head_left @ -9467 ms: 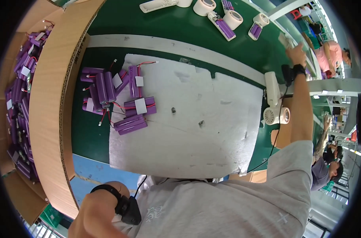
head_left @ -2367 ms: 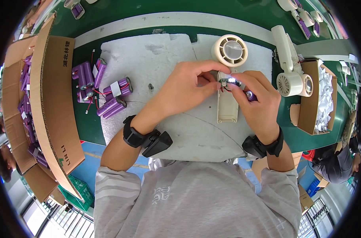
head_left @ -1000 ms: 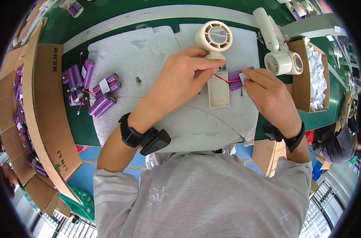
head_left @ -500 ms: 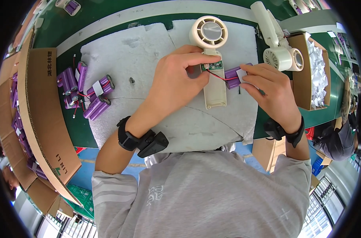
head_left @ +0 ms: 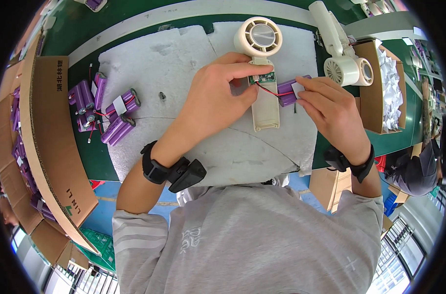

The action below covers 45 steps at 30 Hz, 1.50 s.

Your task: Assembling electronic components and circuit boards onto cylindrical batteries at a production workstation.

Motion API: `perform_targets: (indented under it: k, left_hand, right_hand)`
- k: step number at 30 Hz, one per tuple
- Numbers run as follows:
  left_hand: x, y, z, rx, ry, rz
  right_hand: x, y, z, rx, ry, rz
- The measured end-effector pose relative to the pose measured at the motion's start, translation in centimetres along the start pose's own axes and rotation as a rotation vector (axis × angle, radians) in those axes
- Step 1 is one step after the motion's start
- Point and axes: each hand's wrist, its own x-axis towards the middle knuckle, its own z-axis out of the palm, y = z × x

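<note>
A cream handheld fan (head_left: 266,113) lies on the foam sheet, its round head pointing away from me and its handle open. Inside the handle, a green circuit board (head_left: 268,77) shows near the neck. My left hand (head_left: 217,84) grips the fan there, index finger across the board and thumb at the handle's left edge. Red and black wires run from the board to a purple battery pack (head_left: 285,94) just right of the handle. A small white patch (head_left: 297,89) sits on the pack's right part. My right hand (head_left: 334,102) pinches the pack at this patch; its fingertips partly cover it.
Several purple battery packs (head_left: 116,109) with wires lie left on the foam sheet (head_left: 184,63). A tall cardboard box (head_left: 54,112) stands beyond them. At the right are more cream fans (head_left: 341,71) and a box of folded white papers (head_left: 390,90).
Both hands keep their places on the fan and the battery pack. The whole picture has shifted up slightly; otherwise little differs.
</note>
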Motion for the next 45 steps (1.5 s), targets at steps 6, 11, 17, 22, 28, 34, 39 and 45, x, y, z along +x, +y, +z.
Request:
perform_targets:
  k: [6,11,17,22,28,34,39,45]
  left_hand:
    - [-0.1,0.1,-0.1,0.006,-0.016,-0.034]
    - [0.2,-0.1,0.1,0.005,0.029,-0.001]
    - [0.0,0.0,0.4,0.028,0.081,0.009]
    - [0.0,-0.1,0.8,-0.023,0.097,0.0]
    - [-0.2,-0.1,0.8,0.016,0.124,0.007]
    - [-0.2,-0.2,0.8,0.047,0.105,0.023]
    - [0.3,-0.3,0.5,0.064,0.109,0.077]
    - [0.3,-1.1,0.0,0.177,0.06,0.166]
  right_hand:
    - [0.3,0.2,-0.2,-0.06,-0.051,-0.074]
    - [0.3,0.8,-0.1,0.063,-0.038,0.06]
    - [0.3,0.2,-0.3,0.093,-0.049,0.051]
    - [0.4,0.2,0.2,0.185,-0.078,0.166]
    - [-0.9,2.9,-5.8,-0.408,0.428,0.558]
    - [0.8,-1.2,-2.2,-0.031,0.133,0.194]
    - [1.9,1.4,0.3,0.18,-0.274,0.095]
    - [0.9,0.3,-1.3,1.019,-0.571,0.68]
